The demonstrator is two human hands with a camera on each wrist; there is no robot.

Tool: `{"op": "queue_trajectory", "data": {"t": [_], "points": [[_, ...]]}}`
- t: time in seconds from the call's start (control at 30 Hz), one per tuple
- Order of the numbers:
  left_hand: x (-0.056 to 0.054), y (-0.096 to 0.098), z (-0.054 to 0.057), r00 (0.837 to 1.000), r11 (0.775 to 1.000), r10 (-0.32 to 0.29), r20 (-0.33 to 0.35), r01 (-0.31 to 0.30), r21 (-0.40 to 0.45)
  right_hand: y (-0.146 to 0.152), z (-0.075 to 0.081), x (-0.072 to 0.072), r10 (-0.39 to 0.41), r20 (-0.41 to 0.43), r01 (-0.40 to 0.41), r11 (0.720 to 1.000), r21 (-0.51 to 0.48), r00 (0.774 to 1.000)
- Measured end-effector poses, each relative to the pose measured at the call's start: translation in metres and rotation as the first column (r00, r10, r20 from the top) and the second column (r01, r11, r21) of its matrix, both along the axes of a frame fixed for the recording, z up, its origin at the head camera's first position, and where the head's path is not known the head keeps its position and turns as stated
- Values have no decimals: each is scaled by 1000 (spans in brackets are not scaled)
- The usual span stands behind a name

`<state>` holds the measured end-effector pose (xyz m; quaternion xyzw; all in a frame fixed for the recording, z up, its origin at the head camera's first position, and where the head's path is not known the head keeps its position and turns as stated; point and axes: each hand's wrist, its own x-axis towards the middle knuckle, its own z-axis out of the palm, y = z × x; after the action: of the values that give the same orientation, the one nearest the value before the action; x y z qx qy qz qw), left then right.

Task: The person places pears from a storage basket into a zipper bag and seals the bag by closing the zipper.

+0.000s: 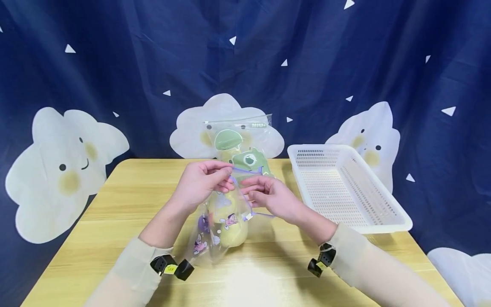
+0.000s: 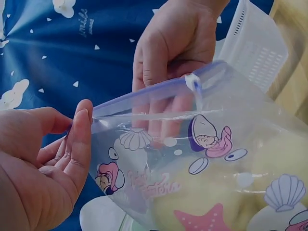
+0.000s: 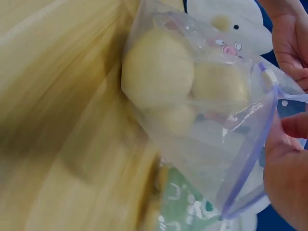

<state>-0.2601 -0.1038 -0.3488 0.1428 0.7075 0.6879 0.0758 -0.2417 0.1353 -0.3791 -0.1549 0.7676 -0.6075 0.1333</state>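
A clear zip bag [image 2: 137,166] with a purple zip edge and printed shells and cartoon figures hangs between the two hands. Several pale-yellow rounded things [image 3: 159,70] lie inside it, their kind not shown. At one end of its mouth, the left hand [image 1: 201,183] pinches the zip edge between thumb and fingers. The right hand [image 1: 272,198] is at the mouth, its fingers extended and seen through the film in the left wrist view. A white slider [image 2: 192,82] sits on the zip edge near the right hand. The mouth stands apart in the head view.
Behind the hands stands another clear bag [image 1: 264,123] with a green frog print. A white perforated basket [image 1: 399,224] stands at the right on the wooden table [image 1: 126,192]. A dark blue curtain [image 1: 184,51] with clouds hangs behind the table.
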Motion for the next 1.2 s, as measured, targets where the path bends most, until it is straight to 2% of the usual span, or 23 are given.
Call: {"op": "queue_trajectory", "data": {"t": [0.07,0.13,0.23,0.33,0.5,0.57,0.63,0.77,0.93,1.03,1.2], "points": [[0,-1,1,1000,1000,0,-3,0,15,2,2,2,-6,-38,7,1000,12,999],[0,-2,1,1000,1000,-2,-1,2,25,6,5,5,-40,-95,45,998,46,995],[-1,-3,0,1000,999,3,5,-3,35,14,8,13,-86,-133,101,989,112,987],[-2,-5,-1,1000,999,7,11,-7,41,18,10,25,-76,-119,101,971,218,990],[-2,-8,-1,1000,999,20,19,-21,43,8,4,46,13,-22,-4,927,375,1000],[-2,-9,-2,1000,999,20,17,-20,44,0,0,52,-8,8,4,918,396,1000],[-2,-9,-3,1000,999,18,13,-18,44,-8,-3,55,-57,1,52,912,406,998],[0,-10,-3,1000,999,24,16,-25,43,-18,-9,55,-138,-97,167,884,437,986],[1,-11,-1,999,999,35,18,-36,40,-16,-9,49,-178,-199,249,866,434,964],[2,-12,4,999,998,46,7,-47,47,-8,0,42,-194,-249,287,860,423,949],[6,-15,15,998,994,67,-6,-66,82,6,22,28,-218,-315,336,856,393,924]]}}
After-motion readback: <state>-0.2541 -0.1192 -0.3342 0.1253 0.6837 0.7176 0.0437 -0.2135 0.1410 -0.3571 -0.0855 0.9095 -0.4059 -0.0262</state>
